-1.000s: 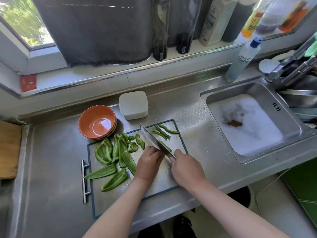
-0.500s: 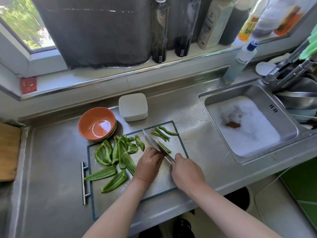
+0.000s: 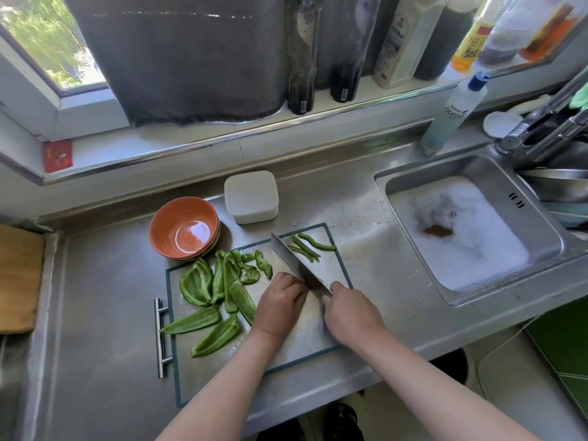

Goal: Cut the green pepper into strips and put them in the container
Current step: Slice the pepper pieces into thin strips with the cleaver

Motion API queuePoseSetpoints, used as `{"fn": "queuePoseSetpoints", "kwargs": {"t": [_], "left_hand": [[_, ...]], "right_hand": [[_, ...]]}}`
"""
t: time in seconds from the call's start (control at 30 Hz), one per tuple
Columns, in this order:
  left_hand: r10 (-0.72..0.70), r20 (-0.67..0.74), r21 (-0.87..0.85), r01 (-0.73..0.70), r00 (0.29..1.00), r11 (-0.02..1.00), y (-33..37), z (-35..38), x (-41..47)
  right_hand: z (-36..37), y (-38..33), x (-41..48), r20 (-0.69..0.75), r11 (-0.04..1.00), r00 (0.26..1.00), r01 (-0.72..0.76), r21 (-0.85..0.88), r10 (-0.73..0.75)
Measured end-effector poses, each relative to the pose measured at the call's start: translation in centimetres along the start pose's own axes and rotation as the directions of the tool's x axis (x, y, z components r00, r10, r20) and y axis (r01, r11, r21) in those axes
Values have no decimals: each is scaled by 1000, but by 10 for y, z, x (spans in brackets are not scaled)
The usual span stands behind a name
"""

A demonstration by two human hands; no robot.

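Observation:
Several large green pepper pieces (image 3: 219, 288) lie on the left half of the cutting board (image 3: 296, 342). My left hand (image 3: 281, 305) is curled over a pepper piece that it hides, knuckles against the cleaver (image 3: 294, 261). My right hand (image 3: 350, 313) grips the cleaver's handle; the blade points away toward the board's far edge. Three cut strips (image 3: 310, 246) lie right of the blade at the far right corner. An empty orange bowl (image 3: 184, 229) stands just behind the board, and a closed white container (image 3: 251, 197) sits to its right.
A sink (image 3: 471, 230) full of foam lies to the right, with a tap (image 3: 541, 125) and a dish soap bottle (image 3: 451, 114) behind it. Bottles line the window sill. A wooden board (image 3: 17, 278) sits at the far left. The steel counter edge runs just below the cutting board.
The cleaver blade has shifted slightly left over the hidden piece, one more strip now lies right of the blade, and both hands stay in place.

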State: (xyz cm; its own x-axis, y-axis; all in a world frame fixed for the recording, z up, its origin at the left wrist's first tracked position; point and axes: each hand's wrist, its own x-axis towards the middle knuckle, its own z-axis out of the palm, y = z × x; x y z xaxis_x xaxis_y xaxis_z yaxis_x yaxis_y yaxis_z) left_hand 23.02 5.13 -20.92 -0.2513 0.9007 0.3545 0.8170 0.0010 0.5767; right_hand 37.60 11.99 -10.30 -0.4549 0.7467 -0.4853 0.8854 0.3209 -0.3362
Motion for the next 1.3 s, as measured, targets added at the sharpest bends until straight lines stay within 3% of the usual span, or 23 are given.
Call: {"fn": "queuePoseSetpoints", "kwargs": {"t": [0.27, 0.53, 0.67, 0.73, 0.8, 0.87, 0.97, 1.03, 1.2, 1.3], "left_hand": [[-24, 38, 20, 24, 999, 1000, 1, -6, 5], [-242, 98, 0, 243, 965, 970, 6, -27, 43], [-386, -127, -100, 376, 914, 921, 4, -53, 47], [-414, -146, -88, 405, 898, 910, -3, -66, 46], [-357, -32, -20, 357, 933, 934, -6, -72, 45], [-228, 174, 65, 220, 958, 973, -1, -69, 46], [-17, 434, 266, -110, 901, 958, 9, -47, 54], [30, 477, 319, -205, 879, 926, 11, -34, 62], [-132, 432, 256, 19, 892, 966, 4, -24, 80], [-163, 379, 243, 72, 911, 967, 3, -24, 88]], "right_hand": [[-11, -11, 27, 5, 997, 1000, 8, 83, -9], [-47, -4, 32, -91, 993, 991, 100, 67, -94], [-60, 2, 32, -147, 990, 979, 139, -23, -141], [-63, 7, 30, -161, 988, 976, 141, -63, -149], [-66, 9, 29, -163, 988, 976, 130, -81, -142], [-69, 11, 30, -173, 991, 977, 115, -62, -124], [-77, 11, 35, -176, 996, 982, 73, 47, -64], [-82, 12, 39, -168, 992, 986, 41, 122, -20], [-85, 24, 51, -152, 982, 988, -8, 190, 38], [-81, 29, 57, -141, 987, 989, -20, 157, 42]]}}
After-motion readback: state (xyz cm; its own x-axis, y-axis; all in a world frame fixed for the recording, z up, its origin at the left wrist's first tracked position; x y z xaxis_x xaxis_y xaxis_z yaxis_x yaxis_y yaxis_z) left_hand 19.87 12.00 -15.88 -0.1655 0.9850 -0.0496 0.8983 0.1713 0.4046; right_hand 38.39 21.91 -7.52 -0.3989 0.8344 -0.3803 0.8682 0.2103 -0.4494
